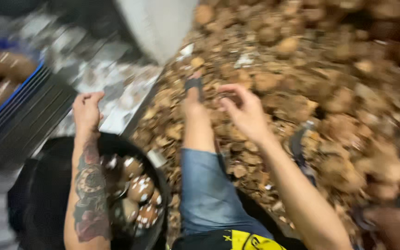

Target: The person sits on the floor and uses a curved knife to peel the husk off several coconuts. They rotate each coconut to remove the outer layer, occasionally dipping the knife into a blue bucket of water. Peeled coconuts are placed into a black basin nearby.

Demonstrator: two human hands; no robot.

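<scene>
The view is motion-blurred. My left hand (88, 109), on a tattooed forearm, hovers with its fingers curled in above the rim of a black tub (54, 153); I see nothing in it. The tub holds several peeled brown coconuts (140, 189) with white patches. My right hand (245, 112) is spread open, its fingers reaching over a big heap of brown coconut husk pieces (302, 74), close to the husks. Between my arms lies my leg in blue jeans (207, 185), its bare foot (193, 99) in a dark sandal resting on the husks.
A blue crate (12, 104) with brown coconuts stands at the left edge. A white sack (158, 23) hangs at the top centre. A wet metal surface (112, 78) runs beside the heap. A dark curved tool (299, 150) lies on the husks at my right forearm.
</scene>
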